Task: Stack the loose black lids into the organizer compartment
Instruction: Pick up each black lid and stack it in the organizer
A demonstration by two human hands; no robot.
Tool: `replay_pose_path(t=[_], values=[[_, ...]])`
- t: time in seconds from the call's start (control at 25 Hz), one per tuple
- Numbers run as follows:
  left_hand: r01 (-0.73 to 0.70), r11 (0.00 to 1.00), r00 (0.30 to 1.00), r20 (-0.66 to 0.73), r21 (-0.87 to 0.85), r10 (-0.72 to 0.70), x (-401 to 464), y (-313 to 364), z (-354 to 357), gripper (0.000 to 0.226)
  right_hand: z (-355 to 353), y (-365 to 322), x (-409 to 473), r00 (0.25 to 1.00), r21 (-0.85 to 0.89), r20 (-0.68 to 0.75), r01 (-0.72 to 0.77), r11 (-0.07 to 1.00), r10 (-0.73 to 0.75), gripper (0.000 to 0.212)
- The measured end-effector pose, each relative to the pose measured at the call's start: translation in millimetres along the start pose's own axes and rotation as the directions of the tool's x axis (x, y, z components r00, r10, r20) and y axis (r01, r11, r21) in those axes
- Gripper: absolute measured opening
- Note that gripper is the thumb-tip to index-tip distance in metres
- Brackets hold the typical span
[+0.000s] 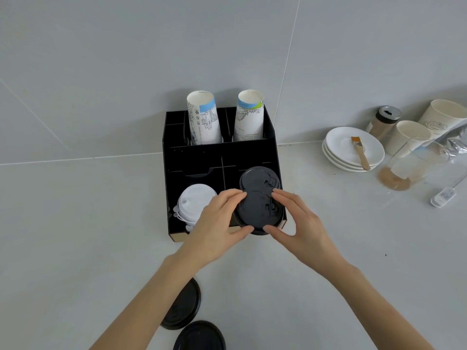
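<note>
A black organizer [202, 152] stands against the wall. Its front right compartment holds a stack of black lids [257, 180]. Both hands grip one black lid [257, 213] just in front of that stack, over the compartment's front edge. My left hand [217, 226] pinches its left rim, my right hand [295, 221] its right rim. Two loose black lids lie on the counter near me, one [183, 305] partly under my left forearm, the other [199, 335] at the bottom edge. White lids [194, 204] fill the front left compartment.
Two stacks of printed paper cups [204, 120] stand in the organizer's back slots. To the right are stacked white plates [338, 145] with a brush [360, 152], a shaker jar [385, 122], paper cups [409, 137], a clear glass [409, 165] and a white thermometer [442, 197].
</note>
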State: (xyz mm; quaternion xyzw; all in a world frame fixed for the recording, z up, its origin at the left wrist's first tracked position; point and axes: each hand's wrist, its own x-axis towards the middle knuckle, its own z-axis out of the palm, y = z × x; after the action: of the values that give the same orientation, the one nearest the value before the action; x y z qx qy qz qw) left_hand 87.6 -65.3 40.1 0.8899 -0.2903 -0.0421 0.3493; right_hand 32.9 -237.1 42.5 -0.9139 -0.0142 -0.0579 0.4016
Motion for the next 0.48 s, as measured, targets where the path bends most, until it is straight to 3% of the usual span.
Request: replay_pose_path(t=[0.48], values=[[0.060, 0.998, 0.998, 0.019, 0.019, -0.060, 68.0, -19.0, 3.8, 0.056, -0.3, 18.1, 63.6, 0.998, -0.042, -0.051, -0.050, 0.998, 0.048, 0.055]])
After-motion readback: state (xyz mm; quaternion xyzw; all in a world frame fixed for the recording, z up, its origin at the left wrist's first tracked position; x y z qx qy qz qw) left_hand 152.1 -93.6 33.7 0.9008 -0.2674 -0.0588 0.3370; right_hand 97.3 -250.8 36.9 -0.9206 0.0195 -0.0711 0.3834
